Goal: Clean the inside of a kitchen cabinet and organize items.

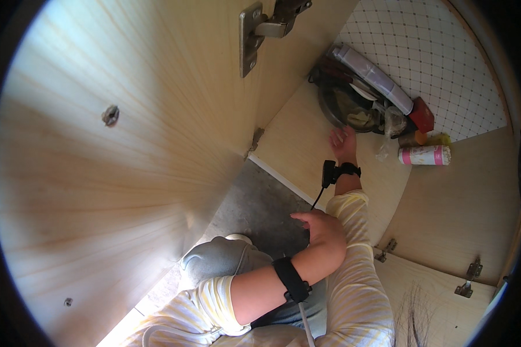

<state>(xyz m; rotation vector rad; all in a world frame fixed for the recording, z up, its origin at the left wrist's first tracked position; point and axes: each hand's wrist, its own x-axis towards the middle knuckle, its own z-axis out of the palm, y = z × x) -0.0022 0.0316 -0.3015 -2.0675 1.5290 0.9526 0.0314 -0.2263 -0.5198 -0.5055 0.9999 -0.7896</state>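
Observation:
Inside a wooden cabinet, my right hand (343, 142) reaches over the bottom board, palm partly showing and fingers slightly curled. Its tips are at the near edge of a dark round pan or basin (328, 106); whether they touch it I cannot tell. Within the pan lie a crumpled pale item (360, 119) and other things too dim to name. Nearer me, my left hand (323, 223) is beside my right forearm with the index finger pointing left, and nothing shows in it. Black straps with devices and cables are on both forearms.
An open door (134, 173) with a metal hinge (252, 41) fills the left. Behind the pan lean a long pale package (373, 78) and a red box (422, 115). A clear plastic bag (393, 126) and a pink-and-white cylindrical pack (424, 155) lie to the right.

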